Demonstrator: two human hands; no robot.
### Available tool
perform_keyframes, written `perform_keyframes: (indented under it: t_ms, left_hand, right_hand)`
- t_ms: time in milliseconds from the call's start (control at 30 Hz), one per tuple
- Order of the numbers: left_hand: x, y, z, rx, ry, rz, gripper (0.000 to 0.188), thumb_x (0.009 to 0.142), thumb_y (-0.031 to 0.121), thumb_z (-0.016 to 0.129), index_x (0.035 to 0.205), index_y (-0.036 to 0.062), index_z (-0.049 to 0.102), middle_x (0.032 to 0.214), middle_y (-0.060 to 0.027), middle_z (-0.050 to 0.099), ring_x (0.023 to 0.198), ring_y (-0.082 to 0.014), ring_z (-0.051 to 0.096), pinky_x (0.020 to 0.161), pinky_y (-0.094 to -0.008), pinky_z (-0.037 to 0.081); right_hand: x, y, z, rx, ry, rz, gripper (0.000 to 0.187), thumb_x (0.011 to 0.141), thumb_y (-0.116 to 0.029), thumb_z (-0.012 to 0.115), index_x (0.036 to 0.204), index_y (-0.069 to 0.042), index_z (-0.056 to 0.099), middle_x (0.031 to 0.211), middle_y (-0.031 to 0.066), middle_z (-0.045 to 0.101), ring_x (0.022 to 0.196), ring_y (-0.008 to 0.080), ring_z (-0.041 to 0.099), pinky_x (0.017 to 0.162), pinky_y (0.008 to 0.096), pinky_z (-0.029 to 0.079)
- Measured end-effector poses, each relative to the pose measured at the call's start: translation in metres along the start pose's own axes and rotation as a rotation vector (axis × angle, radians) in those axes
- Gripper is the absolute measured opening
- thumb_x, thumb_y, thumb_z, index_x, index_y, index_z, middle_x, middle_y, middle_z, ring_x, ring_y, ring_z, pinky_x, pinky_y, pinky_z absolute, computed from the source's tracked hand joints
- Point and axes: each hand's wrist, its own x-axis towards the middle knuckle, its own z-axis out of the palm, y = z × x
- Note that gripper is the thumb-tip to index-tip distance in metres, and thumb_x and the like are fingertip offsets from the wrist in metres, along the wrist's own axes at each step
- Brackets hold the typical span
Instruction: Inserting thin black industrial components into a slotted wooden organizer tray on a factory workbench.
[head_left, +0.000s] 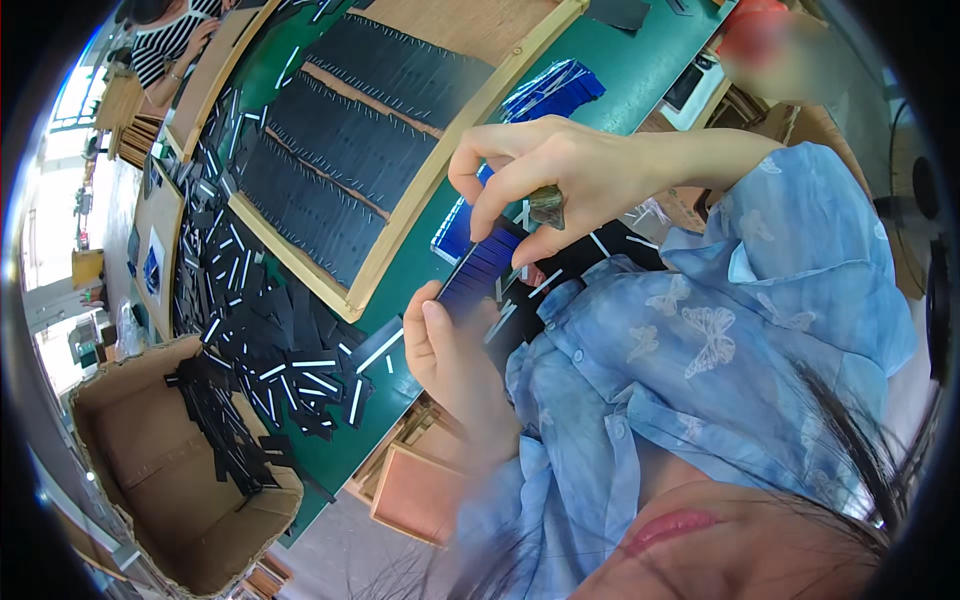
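Your left hand (450, 350) cups a stack of dark blue strips (478, 272), fingers curled around it, while your right hand (540, 175) pinches its top edge above the green bench (400, 270).

You hold a dark blue ribbed stack of strips (478, 270); your sleeve of light blue cloth (720, 330) carries a pale butterfly print. The flat green bench (640, 75) bears black strips with white ends (290, 350), a tan wooden frame (440, 160) and, beside it, a brown cardboard box (130, 440).
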Motion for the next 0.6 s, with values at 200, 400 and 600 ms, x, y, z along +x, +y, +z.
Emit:
perform_keyframes:
  t_ms: [200, 400, 600]
  left_hand:
    - [-0.004, 0.005, 0.002, 0.017, 0.008, 0.009, 0.027, 0.096, 0.019, 0.047, 0.108, -0.0051, 0.052, 0.089, -0.0168, 0.062, 0.067, -0.0183, 0.063, 0.059, -0.0243, 0.055]
    - [-0.017, 0.006, 0.02, 0.223, 0.099, 0.144, 0.027, 0.096, 0.019, 0.047, 0.106, -0.0057, 0.052, 0.09, -0.0163, 0.062, 0.068, -0.0175, 0.063, 0.061, -0.0243, 0.054]
    - [-0.013, 0.01, 0.013, 0.203, 0.083, 0.113, 0.027, 0.096, 0.019, 0.049, 0.107, -0.0055, 0.052, 0.09, -0.0157, 0.061, 0.07, -0.0166, 0.063, 0.062, -0.0232, 0.053]
  right_hand:
    - [0.002, -0.002, 0.001, -0.058, 0.035, 0.061, 0.04, 0.062, -0.021, 0.079, 0.096, -0.008, 0.064, 0.099, 0.0067, 0.055, 0.088, 0.0222, 0.057, 0.073, 0.0309, 0.047]
    - [0.008, 0.004, 0.024, 0.021, 0.146, 0.275, 0.046, 0.068, -0.039, 0.075, 0.093, -0.004, 0.058, 0.093, 0.0104, 0.057, 0.087, 0.0247, 0.057, 0.072, 0.0332, 0.047]
    - [-0.002, 0.021, 0.013, -0.168, 0.151, 0.299, 0.039, 0.073, -0.039, 0.072, 0.085, -0.004, 0.059, 0.083, 0.0098, 0.057, 0.073, 0.024, 0.057, 0.062, 0.0346, 0.045]
